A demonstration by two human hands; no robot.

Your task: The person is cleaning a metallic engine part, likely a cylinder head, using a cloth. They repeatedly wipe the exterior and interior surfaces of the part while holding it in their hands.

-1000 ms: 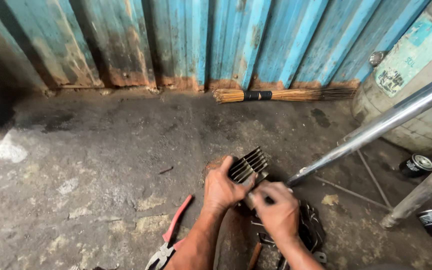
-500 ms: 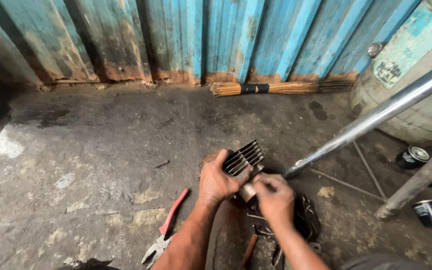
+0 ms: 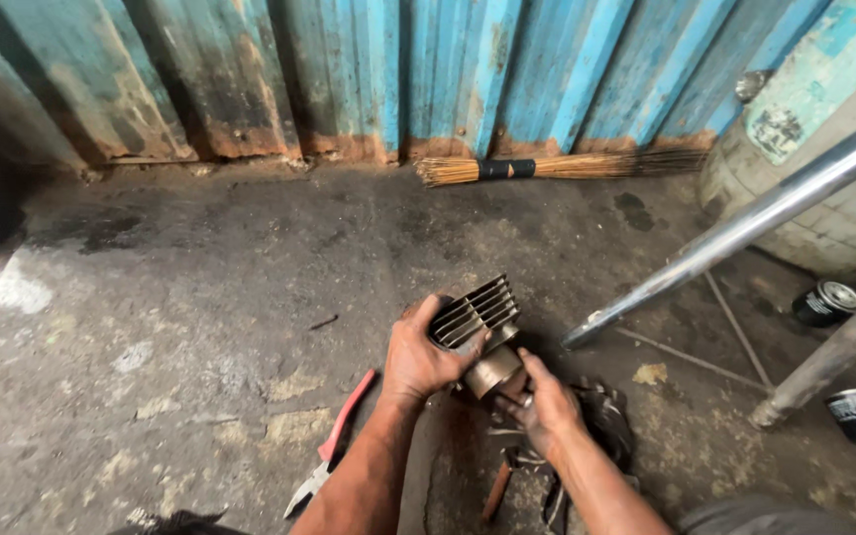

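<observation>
Concrete floor (image 3: pixel 200 297), L hand (image 3: pixel 418 357) grip shut on finned cylinder (image 3: pixel 473 312), R hand (image 3: pixel 545 406) on piston (image 3: pixel 492 372)

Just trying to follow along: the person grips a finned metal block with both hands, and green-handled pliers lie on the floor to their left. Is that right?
Not quite: the pliers have red handles, not green, as the head view shows. The rest holds: the left hand and right hand both grip the finned metal block, and the pliers lie on the floor to the left.

Count: 1 finned cylinder (image 3: pixel 472 312); 1 piston (image 3: pixel 492 372); 1 pliers (image 3: pixel 334 444); 1 broom (image 3: pixel 557 166); 3 oil filters (image 3: pixel 824 302); 2 hands.
</observation>
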